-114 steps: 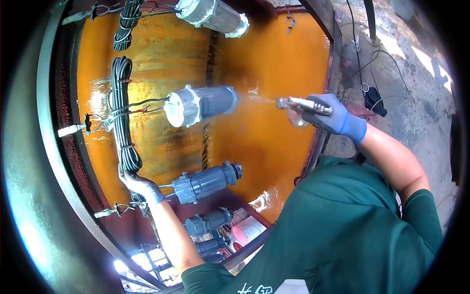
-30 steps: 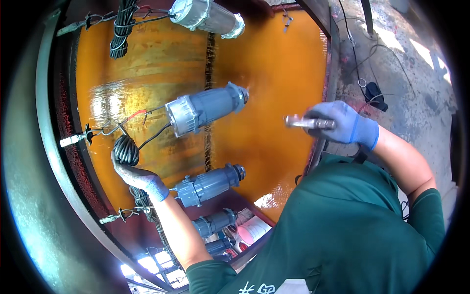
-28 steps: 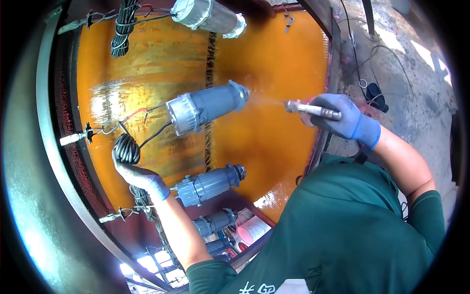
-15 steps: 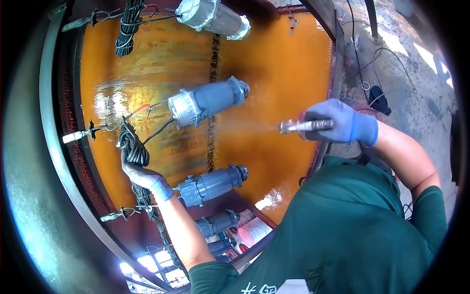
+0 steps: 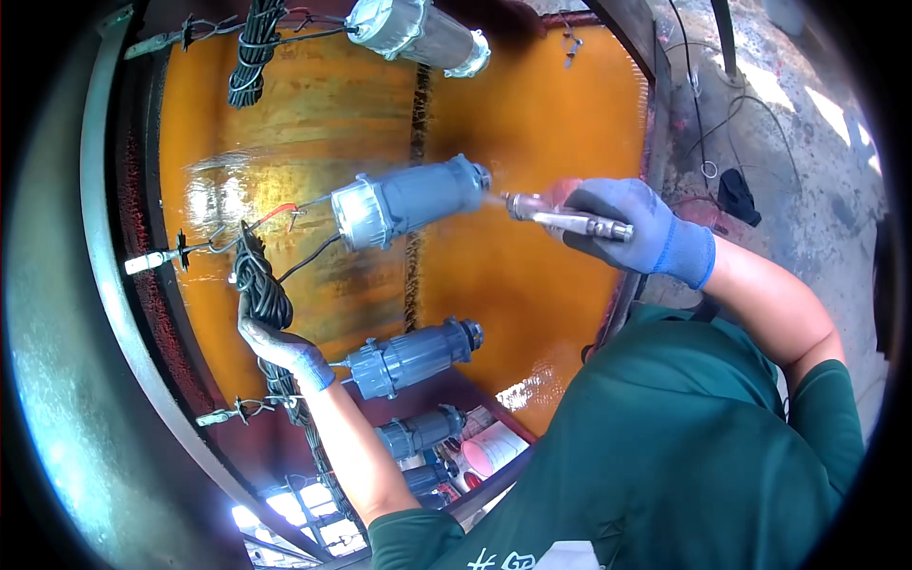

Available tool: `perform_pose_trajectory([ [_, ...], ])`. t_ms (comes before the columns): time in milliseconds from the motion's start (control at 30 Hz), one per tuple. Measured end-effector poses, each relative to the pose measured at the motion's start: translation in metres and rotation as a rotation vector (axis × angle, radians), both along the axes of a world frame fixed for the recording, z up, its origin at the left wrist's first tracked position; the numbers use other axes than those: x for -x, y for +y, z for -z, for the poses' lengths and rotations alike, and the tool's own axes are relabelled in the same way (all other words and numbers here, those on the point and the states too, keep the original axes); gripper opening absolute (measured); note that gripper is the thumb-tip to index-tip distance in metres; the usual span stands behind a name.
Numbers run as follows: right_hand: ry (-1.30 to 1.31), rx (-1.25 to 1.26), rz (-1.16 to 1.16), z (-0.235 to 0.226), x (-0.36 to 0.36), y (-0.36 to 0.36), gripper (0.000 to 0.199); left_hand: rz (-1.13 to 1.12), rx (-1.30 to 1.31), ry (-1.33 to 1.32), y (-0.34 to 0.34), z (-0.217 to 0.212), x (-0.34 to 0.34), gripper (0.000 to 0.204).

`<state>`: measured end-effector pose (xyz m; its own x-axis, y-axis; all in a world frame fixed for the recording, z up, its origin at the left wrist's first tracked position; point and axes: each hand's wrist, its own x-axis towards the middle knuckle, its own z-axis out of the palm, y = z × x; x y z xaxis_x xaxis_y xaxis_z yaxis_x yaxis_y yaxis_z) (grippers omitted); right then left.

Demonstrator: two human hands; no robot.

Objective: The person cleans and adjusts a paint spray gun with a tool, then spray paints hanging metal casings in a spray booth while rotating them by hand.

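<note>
My right hand (image 5: 641, 223), in a blue-grey glove, is closed around a metallic spray gun (image 5: 553, 215). The gun's nozzle points left, a short gap from the end of a cylindrical motor-like unit (image 5: 418, 198). A faint mist shows at the nozzle. Grey-blue coating covers most of this unit, while its left end still shines silver. My left hand (image 5: 283, 348), also gloved, grips a coiled black cable (image 5: 261, 287) that joins the unit; some fingers are hidden behind the coil. Below hangs a similar grey-blue unit (image 5: 418, 358), and above hangs a bare silver one (image 5: 418, 36).
A coated orange-yellow panel (image 5: 541, 123) stands behind the units. Hooks (image 5: 147, 263) hang the units beside a curved metal frame bar (image 5: 100, 228). More grey units (image 5: 423, 432) and a pink bucket (image 5: 494, 448) are lower down. Cables and a dark object (image 5: 739, 197) lie on the concrete floor.
My right hand has brought the spray gun up and left, from below the middle unit to its right end. The spray mist has shrunk. My left hand stays on the cable.
</note>
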<state>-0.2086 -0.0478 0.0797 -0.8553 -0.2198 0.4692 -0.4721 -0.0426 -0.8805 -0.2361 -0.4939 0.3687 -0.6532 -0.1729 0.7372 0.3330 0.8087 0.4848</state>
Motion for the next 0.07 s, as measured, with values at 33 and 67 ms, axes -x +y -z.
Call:
perform_pose_trajectory([
  [33,-0.006,0.014,0.012,0.0016,0.0012,-0.0011,0.027,0.017,0.061,-0.019,-0.0036,0.0002,-0.0042,0.06],
  [67,-0.014,0.027,0.026,0.0051,0.0015,-0.0016,0.029,0.018,0.062,-0.022,-0.0026,0.0001,-0.0044,0.06],
])
